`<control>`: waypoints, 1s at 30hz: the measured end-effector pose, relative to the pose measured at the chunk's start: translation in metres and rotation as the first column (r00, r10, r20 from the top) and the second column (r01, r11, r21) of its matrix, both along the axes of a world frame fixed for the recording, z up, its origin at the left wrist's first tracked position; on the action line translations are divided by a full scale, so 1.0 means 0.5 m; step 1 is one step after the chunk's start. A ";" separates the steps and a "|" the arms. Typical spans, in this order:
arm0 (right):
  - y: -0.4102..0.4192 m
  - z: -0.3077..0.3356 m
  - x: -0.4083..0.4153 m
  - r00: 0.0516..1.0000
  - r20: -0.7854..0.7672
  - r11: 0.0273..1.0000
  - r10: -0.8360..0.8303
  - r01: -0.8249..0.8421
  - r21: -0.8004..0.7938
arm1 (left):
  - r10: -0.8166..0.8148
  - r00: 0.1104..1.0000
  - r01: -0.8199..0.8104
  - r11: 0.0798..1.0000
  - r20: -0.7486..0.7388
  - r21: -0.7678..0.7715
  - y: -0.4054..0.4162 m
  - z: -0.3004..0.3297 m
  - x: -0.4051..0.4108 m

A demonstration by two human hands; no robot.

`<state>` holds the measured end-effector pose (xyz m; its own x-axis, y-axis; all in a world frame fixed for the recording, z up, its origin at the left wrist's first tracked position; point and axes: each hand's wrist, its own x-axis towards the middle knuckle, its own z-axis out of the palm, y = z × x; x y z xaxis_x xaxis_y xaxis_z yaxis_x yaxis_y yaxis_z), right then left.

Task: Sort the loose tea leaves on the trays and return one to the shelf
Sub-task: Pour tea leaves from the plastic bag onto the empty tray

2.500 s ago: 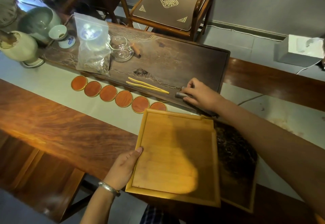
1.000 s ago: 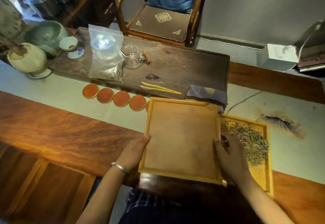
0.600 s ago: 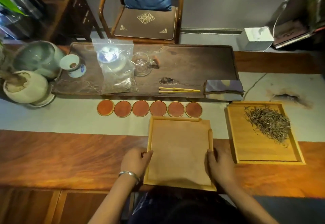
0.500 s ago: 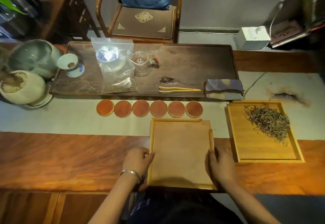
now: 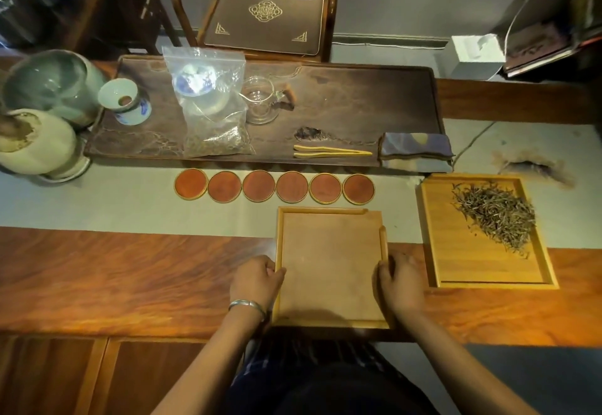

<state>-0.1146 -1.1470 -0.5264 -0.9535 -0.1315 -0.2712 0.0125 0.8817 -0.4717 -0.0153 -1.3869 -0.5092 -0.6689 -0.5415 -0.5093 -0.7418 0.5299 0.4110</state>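
The empty bamboo tray [image 5: 330, 268] lies flat on the tabletop [image 5: 130, 277] directly in front of the person, its near edge at the tabletop's front edge. It sits squarely between the two hands. The left hand [image 5: 257, 279] holds the left rim with fingers curled over it, and the right hand [image 5: 399, 279] holds the right rim the same way, so each grip is closed on a side of this tray. The tray is a little longer than it is wide, with the long axis running away from the person; its notched, open corner is at the far right, pointing towards the row of round coasters [image 5: 275, 185].

The second bamboo tray [image 5: 469, 271] is off to the right, apart from the held one and nearer the right hand. Neither hand touches it. Its long axis also runs away from the person, and its pile of loose tea leaves [image 5: 495, 214] sits in the far right part. A pair of bamboo tweezers [image 5: 330, 151] lies crosswise on the dark tea board [image 5: 358, 95] beyond the coasters.

Judging by the task, the leaves lie to the right of both grips, so the right hand has the shorter reach
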 end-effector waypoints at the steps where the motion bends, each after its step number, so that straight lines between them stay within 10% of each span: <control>1: 0.001 -0.001 -0.001 1.000 0.006 1.000 -0.001 0.001 -0.002 | -0.007 1.000 0.007 1.000 -0.003 0.003 0.000 -0.002 -0.001; 11: -0.040 0.071 -0.060 0.975 -0.157 0.986 0.160 -0.151 0.068 | 0.099 0.970 -0.112 0.993 -0.221 -0.045 -0.102 0.013 -0.011; 18: -0.360 0.174 -0.200 0.887 -0.194 0.871 0.419 -0.453 -0.192 | 0.176 0.871 -0.293 0.935 -0.460 -0.197 -0.371 0.086 -0.135; 30: -0.672 0.105 -0.325 0.902 0.098 0.897 0.420 -0.397 -0.192 | 0.216 0.865 -0.172 0.976 -0.452 0.136 -0.530 0.050 -0.320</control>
<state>-0.2769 -1.4830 -0.4740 -0.7620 -0.5554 -0.3330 -0.2594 0.7330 -0.6288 -0.1755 -1.6517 -0.4843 -0.7253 -0.6523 -0.2201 -0.5398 0.3404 0.7698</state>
